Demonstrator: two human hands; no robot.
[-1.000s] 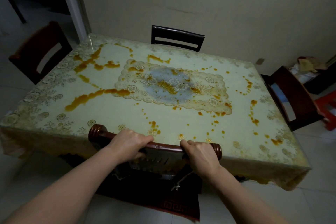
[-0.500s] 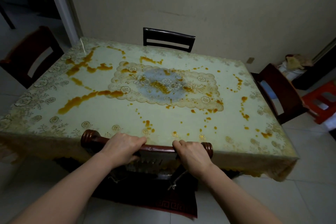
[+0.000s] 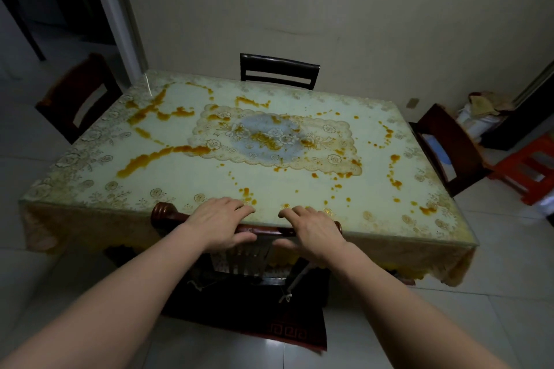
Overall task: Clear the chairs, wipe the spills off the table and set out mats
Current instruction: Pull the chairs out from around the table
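At near table point(image 3: 90, 195) edge, left hand point(image 3: 223, 223) and right hand point(image 3: 311, 228) loosely spread over chair point(image 3: 163, 214) top rail, unclasped; risk of fingertips smearing nearby orange spills point(image 3: 162, 156).

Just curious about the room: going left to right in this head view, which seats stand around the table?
Reddish-brown chair → black chair at the far side → dark red chair → orange stool.

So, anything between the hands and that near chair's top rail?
Nothing visible. The left hand and right hand sit right over the near chair's top rail, fingers straight out over the table edge, not curled around it.
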